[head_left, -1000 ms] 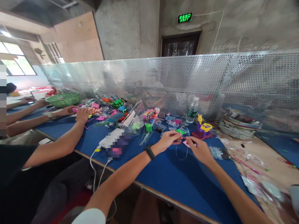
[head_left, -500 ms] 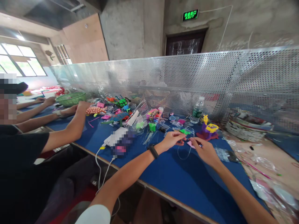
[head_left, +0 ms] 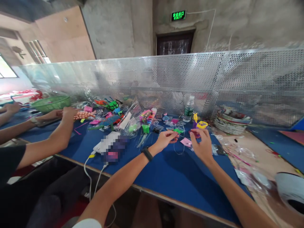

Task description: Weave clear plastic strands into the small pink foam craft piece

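Over the blue table [head_left: 180, 177], near its middle, the person's two hands are raised a little above the surface and close together. Left hand [head_left: 166, 139] has its fingers curled in, thumb and forefinger pinched on something small; what exactly sits in the pinch is too small to tell, though a thin clear thread loop [head_left: 178, 148] hangs down from between the two hands toward the tabletop. Right hand [head_left: 201, 144] is held with its back to the camera, fingers bent upward and drawn together at the tips, apparently gripping the other end of the thread. A black wristband [head_left: 147, 154] sits on the left wrist.

Just below and between the hands lies a small pink piece [head_left: 186, 142] on the table. Farther off, just beyond the right hand, stands a yellow and purple toy [head_left: 200, 125], and a water bottle [head_left: 188, 109] stands by the perforated metal screen [head_left: 213, 79]. To the left, a heap of bright toys in clear bags [head_left: 125, 122] spreads along the table, with a white power bank [head_left: 105, 143] nearer the edge. At far left a co-worker's arm [head_left: 52, 139] rests on the table, near a green basket [head_left: 51, 103].
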`<state>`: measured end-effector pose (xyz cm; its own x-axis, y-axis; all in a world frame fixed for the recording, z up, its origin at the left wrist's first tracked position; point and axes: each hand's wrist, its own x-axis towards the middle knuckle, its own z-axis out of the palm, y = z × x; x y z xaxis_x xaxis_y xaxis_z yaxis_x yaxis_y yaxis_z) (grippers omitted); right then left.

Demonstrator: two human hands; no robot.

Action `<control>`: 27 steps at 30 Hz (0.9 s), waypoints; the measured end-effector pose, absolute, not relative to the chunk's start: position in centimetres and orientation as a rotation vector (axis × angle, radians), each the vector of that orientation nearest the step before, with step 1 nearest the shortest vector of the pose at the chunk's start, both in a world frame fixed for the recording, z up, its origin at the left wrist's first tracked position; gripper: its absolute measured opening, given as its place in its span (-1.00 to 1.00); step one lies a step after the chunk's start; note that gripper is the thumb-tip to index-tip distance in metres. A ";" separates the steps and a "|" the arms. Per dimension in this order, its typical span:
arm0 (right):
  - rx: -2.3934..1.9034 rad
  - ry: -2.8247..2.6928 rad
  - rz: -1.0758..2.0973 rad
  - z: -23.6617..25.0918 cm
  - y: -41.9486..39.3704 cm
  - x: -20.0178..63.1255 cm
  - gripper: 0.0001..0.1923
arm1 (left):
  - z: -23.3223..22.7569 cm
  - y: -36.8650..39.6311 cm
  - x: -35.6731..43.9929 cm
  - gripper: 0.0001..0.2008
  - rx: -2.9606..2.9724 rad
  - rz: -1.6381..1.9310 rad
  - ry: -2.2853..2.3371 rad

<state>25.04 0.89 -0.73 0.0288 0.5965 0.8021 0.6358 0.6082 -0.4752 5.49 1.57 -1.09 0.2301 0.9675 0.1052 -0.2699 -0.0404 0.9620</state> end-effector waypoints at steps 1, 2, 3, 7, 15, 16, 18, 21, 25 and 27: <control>-1.032 -1.603 -0.065 -0.5 0.7 25.0 -0.74 | -1.0 1.6 5.4 -0.65 1.164 1.214 0.799; -1.023 -1.584 -0.081 -0.3 0.5 25.0 -0.77 | -1.0 1.6 5.4 -0.65 1.154 1.236 0.796; -1.014 -1.585 -0.085 -0.2 0.3 25.0 -0.78 | -0.9 1.6 5.3 -0.64 1.144 1.256 0.790; -0.979 -1.712 -0.080 -0.4 0.2 24.9 -0.80 | -0.5 1.4 5.2 -0.59 1.136 1.295 0.722; -1.060 -1.876 -0.060 -1.3 0.3 24.4 -0.70 | -0.2 1.2 5.2 -0.59 1.292 1.275 0.676; -1.075 -1.884 -0.038 -1.2 0.2 24.3 -0.70 | -0.2 1.2 5.2 -0.59 1.294 1.276 0.683; -1.080 -1.887 0.002 -0.9 -0.1 24.2 -0.70 | -0.2 1.2 5.2 -0.58 1.290 1.281 0.706; -1.068 -1.855 0.055 -0.6 -0.3 24.1 -0.67 | -0.2 1.1 5.3 -0.58 1.309 1.273 0.741; -1.040 -1.814 0.137 -0.3 -0.6 24.0 -0.65 | -0.4 0.9 5.6 -0.58 1.361 1.248 0.767; -1.008 -1.807 0.195 -0.2 -0.7 23.9 -0.65 | -0.5 0.9 5.7 -0.58 1.376 1.249 0.781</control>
<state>23.93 -0.75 -0.17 -0.1361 0.7087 0.6922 0.5445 0.6373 -0.5454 5.71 0.87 -0.54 0.2361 0.9377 0.2550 -0.1810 -0.2154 0.9596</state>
